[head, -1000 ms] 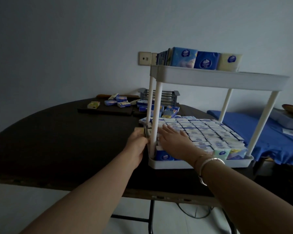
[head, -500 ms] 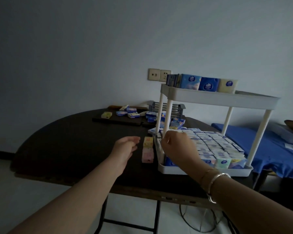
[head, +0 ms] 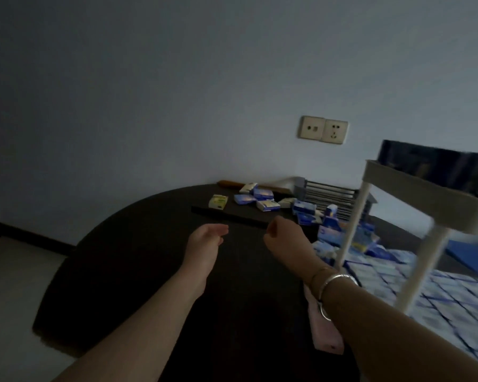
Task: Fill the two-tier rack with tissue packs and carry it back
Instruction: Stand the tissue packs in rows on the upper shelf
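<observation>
The white two-tier rack (head: 414,188) stands at the right on the dark round table (head: 138,266). Its lower tier (head: 436,293) is packed with blue-and-white tissue packs, and dark blurred packs fill the top tier. Loose tissue packs (head: 260,198) lie at the far side of the table. A pink pack (head: 324,332) lies beside the rack, under my right forearm. My left hand (head: 207,239) hovers over the table, empty, fingers loosely curled and apart. My right hand (head: 286,238), with a bracelet on its wrist, is curled into a loose fist just left of the rack, holding nothing that I can see.
A dark flat board (head: 232,216) and a grey slatted holder (head: 329,193) sit at the back of the table. A wall socket (head: 323,130) is above them. Blue cloth (head: 464,252) shows behind the rack. Pale floor lies to the left.
Both hands have come away from the rack's left corner and moved left and farther out over the table. My view has swung left, so the rack now sits at the right edge.
</observation>
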